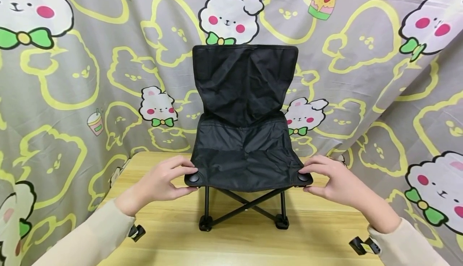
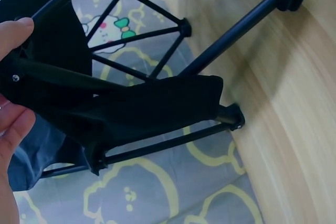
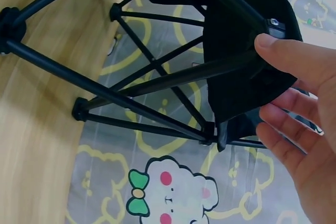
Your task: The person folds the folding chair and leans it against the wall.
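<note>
A small black folding chair (image 1: 246, 145) stands unfolded and upright on a wooden table, its fabric backrest (image 1: 246, 81) facing me. My left hand (image 1: 164, 179) pinches the seat's front left corner, fingers on top and thumb underneath. At the front right corner, my right hand (image 1: 334, 179) pinches the seat in the same way. The left wrist view shows the chair's dark tube frame (image 2: 231, 35) and the left thumb and fingertips at the corner joint. In the right wrist view, the thumb presses by a screwed joint under the fabric, above the crossed legs (image 3: 157, 64).
The wooden table (image 1: 246, 248) carries the chair's feet. Behind and on both sides hangs a grey curtain (image 1: 119, 73) printed with white rabbits and yellow outlines. Black camera mounts are strapped at both wrists, by the beige sleeves (image 1: 87, 234).
</note>
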Motion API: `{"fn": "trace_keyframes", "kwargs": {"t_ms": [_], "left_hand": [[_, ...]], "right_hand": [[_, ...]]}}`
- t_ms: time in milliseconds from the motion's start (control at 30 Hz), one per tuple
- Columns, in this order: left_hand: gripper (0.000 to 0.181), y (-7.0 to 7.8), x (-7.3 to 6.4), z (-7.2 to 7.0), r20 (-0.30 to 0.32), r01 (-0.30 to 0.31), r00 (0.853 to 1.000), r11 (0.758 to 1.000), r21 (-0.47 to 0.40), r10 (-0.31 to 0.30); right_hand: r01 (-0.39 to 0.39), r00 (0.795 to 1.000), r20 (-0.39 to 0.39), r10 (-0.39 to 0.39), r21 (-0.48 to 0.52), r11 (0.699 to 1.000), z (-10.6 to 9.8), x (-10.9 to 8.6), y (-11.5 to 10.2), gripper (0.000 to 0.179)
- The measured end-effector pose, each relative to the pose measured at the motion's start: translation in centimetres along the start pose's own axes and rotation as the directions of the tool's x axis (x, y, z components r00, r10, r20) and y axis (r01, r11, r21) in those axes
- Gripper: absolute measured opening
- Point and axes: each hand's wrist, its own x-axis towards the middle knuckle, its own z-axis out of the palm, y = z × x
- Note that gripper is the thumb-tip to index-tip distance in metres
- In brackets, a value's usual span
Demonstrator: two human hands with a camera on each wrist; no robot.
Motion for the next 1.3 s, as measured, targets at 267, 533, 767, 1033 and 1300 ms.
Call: {"fn": "trace_keyframes", "kwargs": {"t_ms": [267, 533, 767, 1033, 1300], "left_hand": [[0.040, 0.1, -0.2, 0.3, -0.047, -0.022, 0.999, 1.000, 0.002, 0.022], [0.046, 0.7, 0.4, -0.3, 0.006, -0.013, 1.000, 0.996, 0.084, 0.012], [0.043, 0.9, 0.5, -0.7, 0.034, -0.020, 0.999, 0.997, 0.081, 0.017], [0.046, 1.0, 0.1, -0.7, 0.018, -0.007, 1.000, 0.996, 0.089, 0.006], [0.031, 1.6, 0.2, -0.7, 0.017, 0.036, 0.999, 0.990, 0.136, -0.038]], "right_hand": [[0.026, 0.997, -0.076, -0.030, -0.043, 0.999, 0.9, -0.6, -0.1, 0.039], [0.041, 0.988, -0.141, -0.056, -0.106, 0.994, 1.4, -0.6, -0.2, 0.052], [0.054, 0.985, -0.155, -0.073, -0.122, 0.991, 1.8, -0.7, -0.3, 0.050], [0.041, 0.989, -0.139, -0.058, -0.122, 0.992, 2.0, -0.6, -0.5, 0.035], [-0.037, 0.993, -0.118, 0.023, -0.119, 0.992, 1.9, -0.8, -1.2, 0.041]]}}
